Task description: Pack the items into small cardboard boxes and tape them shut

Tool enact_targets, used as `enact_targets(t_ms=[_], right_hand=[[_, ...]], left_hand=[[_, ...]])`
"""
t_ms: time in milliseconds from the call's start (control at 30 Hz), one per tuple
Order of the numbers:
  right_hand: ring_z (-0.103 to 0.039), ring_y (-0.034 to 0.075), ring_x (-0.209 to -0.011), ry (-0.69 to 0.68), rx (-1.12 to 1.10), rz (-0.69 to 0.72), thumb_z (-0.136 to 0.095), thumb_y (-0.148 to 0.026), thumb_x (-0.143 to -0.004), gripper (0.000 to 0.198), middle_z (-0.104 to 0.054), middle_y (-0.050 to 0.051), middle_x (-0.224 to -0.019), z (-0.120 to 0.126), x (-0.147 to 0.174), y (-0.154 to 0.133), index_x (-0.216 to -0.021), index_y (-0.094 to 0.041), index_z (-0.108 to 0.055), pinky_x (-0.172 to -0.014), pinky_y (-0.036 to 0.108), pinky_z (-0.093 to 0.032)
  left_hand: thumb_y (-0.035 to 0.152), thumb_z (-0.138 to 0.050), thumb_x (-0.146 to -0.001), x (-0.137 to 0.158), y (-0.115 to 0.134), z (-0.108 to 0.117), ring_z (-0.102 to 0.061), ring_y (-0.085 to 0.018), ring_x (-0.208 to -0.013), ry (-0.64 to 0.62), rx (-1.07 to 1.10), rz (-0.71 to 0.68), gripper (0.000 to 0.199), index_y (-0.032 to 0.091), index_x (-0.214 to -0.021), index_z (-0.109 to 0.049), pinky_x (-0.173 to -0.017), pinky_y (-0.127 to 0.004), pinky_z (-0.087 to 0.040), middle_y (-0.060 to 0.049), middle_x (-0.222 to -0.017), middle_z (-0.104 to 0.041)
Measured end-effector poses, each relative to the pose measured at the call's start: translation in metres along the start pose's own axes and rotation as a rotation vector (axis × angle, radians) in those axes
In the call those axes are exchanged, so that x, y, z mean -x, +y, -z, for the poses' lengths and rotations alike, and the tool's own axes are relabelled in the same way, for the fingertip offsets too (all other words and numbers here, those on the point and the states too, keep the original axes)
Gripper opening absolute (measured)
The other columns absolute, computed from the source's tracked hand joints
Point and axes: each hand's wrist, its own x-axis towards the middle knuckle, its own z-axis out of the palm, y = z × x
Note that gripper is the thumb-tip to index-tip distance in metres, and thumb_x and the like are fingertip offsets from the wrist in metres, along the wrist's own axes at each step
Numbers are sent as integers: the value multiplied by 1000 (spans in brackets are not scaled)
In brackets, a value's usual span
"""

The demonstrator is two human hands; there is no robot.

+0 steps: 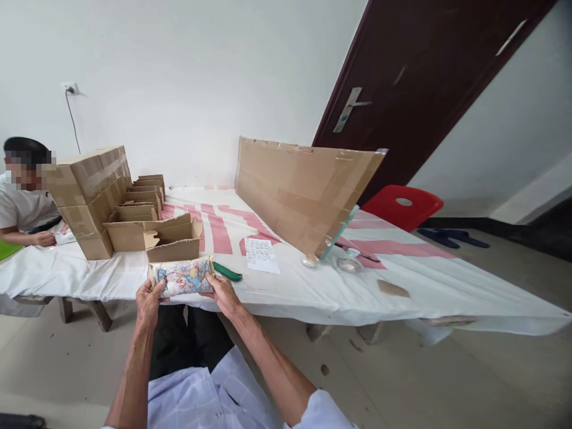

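Note:
A pale, soft-looking pouch (185, 279) printed with colourful cartoon figures is held level at the table's front edge. My left hand (149, 296) grips its left end, thumb on the front face. At the other end, my right hand (222, 292) pinches it the same way. Just beyond my right hand lies a long green object (227, 271), curved like a cucumber or pepper. Behind the pouch stands an open cardboard box (174, 250). A white sheet with rows of small drawn marks (261, 256) lies to the right.
Stacked cardboard boxes (92, 199) form a wall at left, with open trays (147, 196) beside it; a person (27, 202) sits beyond. A large cardboard panel (299, 190) leans upright. Near its foot are a clear-wrapped item (348, 266) and a cardboard scrap (393, 289). A red chair (402, 207) stands behind.

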Motion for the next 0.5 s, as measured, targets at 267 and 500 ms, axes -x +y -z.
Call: enact_targets(t_ms=[267, 500], right_hand=[[-67, 27, -77, 95, 177, 212, -75, -80, -74, 62, -70, 5, -67, 16, -17, 17, -80, -18, -78, -68, 36, -57], [-69, 29, -76, 127, 188, 174, -74, -78, -74, 61, -70, 6, -65, 21, -21, 36, -81, -18, -79, -66, 40, -60]], left_hand=[[52, -99, -50, -11, 0, 12, -67, -15, -61, -27, -10, 55, 59, 13, -89, -78, -50, -24, -60, -3, -77, -75], [54, -98, -48, -14, -16, 17, -63, -14, -55, -4, -43, 106, 53, 13, -69, -72, -48, -23, -55, -2, -64, -69]])
